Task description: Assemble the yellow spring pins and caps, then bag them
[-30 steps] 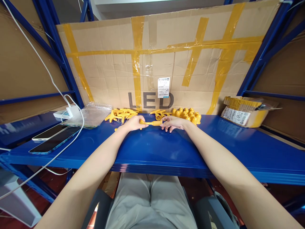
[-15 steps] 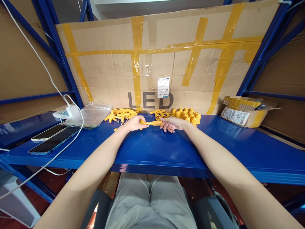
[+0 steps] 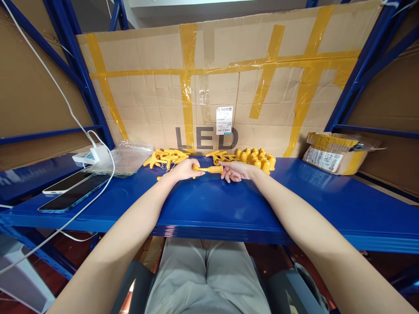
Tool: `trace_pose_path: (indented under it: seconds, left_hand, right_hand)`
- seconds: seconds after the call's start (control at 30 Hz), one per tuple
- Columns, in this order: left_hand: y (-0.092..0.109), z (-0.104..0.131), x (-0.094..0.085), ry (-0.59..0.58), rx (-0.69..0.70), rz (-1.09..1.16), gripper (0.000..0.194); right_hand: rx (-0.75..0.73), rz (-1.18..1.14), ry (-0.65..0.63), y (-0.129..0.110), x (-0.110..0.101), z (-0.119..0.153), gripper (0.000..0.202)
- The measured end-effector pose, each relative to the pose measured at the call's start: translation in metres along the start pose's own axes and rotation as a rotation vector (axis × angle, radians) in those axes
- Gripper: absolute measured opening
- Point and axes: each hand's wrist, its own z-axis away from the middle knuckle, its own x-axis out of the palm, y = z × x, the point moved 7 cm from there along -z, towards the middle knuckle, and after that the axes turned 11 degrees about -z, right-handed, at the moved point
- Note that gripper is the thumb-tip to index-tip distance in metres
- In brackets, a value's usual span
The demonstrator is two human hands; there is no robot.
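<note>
left hand (image 3: 186, 169) – fingers pinching yellow piece (image 3: 212, 169) | right hand (image 3: 236, 170) – at its wide end, grip unclear

2 phones (image 3: 73, 192) beside a clear plastic bag (image 3: 126, 158), with an open, taped carton (image 3: 337, 152) opposite.

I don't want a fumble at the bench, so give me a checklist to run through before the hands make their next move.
1. Left hand holding the yellow stem: ok.
2. Stem lined up with the ribbed yellow sleeve: ok.
3. Right hand at the sleeve's far end: ok.
4. Right fingers gripping the sleeve firmly: cannot tell.
5. Stem fully seated inside the sleeve: cannot tell.
6. White cable clear of both hands: ok.
</note>
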Motion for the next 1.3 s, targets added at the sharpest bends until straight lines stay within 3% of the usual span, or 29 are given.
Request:
trace_pose_path:
  seconds: [0.57,0.8,1.13,1.3]
  left_hand:
    - [-0.002,-0.001,-0.001,0.023,0.022,-0.013,0.04]
    - [-0.001,-0.001,-0.001,0.023,0.042,0.008,0.04]
    - [-0.003,-0.002,0.001,0.054,0.057,-0.004,0.044]
    - [-0.007,0.0,-0.01,0.169,0.01,-0.016,0.057]
  right_hand:
    - [0.044,-0.148,0.067,-0.002,0.001,0.007,0.067]
    - [-0.12,-0.377,0.059,-0.009,0.001,0.003,0.016]
    - [-0.246,-0.533,0.154,-0.019,-0.01,0.002,0.01]
    - [-0.464,-0.546,0.286,-0.034,-0.03,0.003,0.008]
